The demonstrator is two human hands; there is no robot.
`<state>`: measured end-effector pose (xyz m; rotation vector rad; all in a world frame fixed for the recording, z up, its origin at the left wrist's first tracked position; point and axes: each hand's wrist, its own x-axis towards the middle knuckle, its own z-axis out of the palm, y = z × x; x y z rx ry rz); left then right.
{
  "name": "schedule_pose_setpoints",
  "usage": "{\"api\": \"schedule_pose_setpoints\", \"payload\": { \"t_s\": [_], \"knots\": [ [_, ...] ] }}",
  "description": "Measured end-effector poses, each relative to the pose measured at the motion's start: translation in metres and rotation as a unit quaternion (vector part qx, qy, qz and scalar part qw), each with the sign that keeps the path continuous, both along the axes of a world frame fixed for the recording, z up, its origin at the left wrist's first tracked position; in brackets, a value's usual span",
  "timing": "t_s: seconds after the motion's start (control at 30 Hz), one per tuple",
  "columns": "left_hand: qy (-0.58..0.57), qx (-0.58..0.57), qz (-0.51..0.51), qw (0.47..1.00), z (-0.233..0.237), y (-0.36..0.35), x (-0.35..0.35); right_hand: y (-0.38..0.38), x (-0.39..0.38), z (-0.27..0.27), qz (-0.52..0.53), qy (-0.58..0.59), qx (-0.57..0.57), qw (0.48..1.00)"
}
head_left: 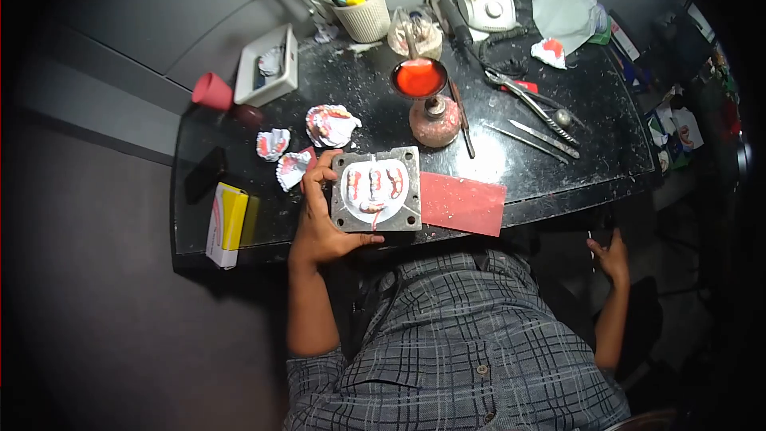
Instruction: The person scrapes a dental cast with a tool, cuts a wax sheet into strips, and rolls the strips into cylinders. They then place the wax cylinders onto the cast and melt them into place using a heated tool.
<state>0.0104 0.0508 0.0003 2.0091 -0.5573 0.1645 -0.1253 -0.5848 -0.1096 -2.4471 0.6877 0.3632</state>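
Observation:
My left hand [321, 227] is closed around the left side of a grey metal dental flask [341, 222], fingers along its far left edge and thumb at the near edge. White plaster [363, 190] fills the flask's round middle, with several pink and tooth-coloured denture pieces set in it. From the lowest piece a thin red strip [376, 221] runs to the near edge. Under the flask's right side lies a red wax sheet [463, 203]. My right hand [613, 259] is low at the right, off the table, thumb and forefinger apart. Close to its thumb shows a thin pale strip [591, 251], too small to name.
Beyond the flask, a pan of red liquid [419, 77] sits above a round burner [436, 122]. Plaster dental models [331, 125] stand at the left, near a white tray [266, 64]. Pliers [536, 108] and thin metal tools [542, 138] lie right. A yellow-white box [227, 223] is front left.

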Motion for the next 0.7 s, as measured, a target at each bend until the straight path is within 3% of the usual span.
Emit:
{"api": "schedule_pose_setpoints", "payload": {
  "t_s": [0.03,0.07,0.13,0.17,0.23,0.33,0.4,0.43,0.53,0.57,0.6,0.63,0.67,0.7],
  "knots": [
    [-0.003,0.012,0.017,1.0,0.003,-0.004,-0.001,-0.002,-0.001,-0.031,-0.069,-0.072,-0.015,0.995],
    [-0.013,-0.01,0.01,1.0,0.0,-0.006,0.0,0.0,0.006,-0.068,-0.067,-0.085,-0.006,0.994],
    [-0.05,0.027,0.014,0.998,-0.001,-0.005,0.0,0.011,0.02,-0.126,0.02,-0.405,0.045,0.913],
    [-0.059,0.03,0.014,0.998,-0.005,-0.008,-0.002,0.016,0.025,-0.138,-0.034,-0.409,0.048,0.911],
    [-0.018,-0.089,0.032,0.995,-0.008,-0.021,-0.011,0.009,0.026,-0.142,-0.053,-0.418,0.065,0.905],
    [-0.067,-0.169,0.048,0.982,0.001,-0.049,-0.028,0.009,0.041,-0.157,-0.06,-0.432,0.083,0.896],
    [-0.118,-0.157,0.052,0.979,-0.009,-0.048,-0.026,0.011,0.046,-0.165,-0.047,-0.335,0.212,0.917],
    [-0.136,-0.154,0.059,0.977,-0.009,-0.049,-0.027,0.013,0.045,-0.166,-0.046,-0.338,0.213,0.916],
    [-0.163,-0.172,0.07,0.969,-0.005,-0.049,-0.034,0.027,0.048,-0.165,-0.201,-0.432,0.5,0.724],
    [-0.166,-0.188,0.07,0.965,-0.002,-0.047,-0.037,-0.005,0.043,-0.203,-0.204,-0.424,0.46,0.753],
    [-0.173,-0.186,0.076,0.964,-0.001,-0.044,-0.041,0.007,0.036,-0.167,-0.281,-0.46,0.49,0.686],
    [-0.188,-0.214,0.081,0.955,-0.002,-0.041,-0.045,-0.008,0.015,-0.142,-0.103,-0.407,0.587,0.692],
    [-0.203,-0.238,0.086,0.946,-0.002,-0.034,-0.052,-0.017,0.005,-0.132,-0.063,-0.394,0.674,0.622],
    [-0.211,-0.251,0.086,0.941,0.003,-0.031,-0.06,0.003,-0.007,-0.078,-0.051,-0.386,0.656,0.646]
  ]
}}
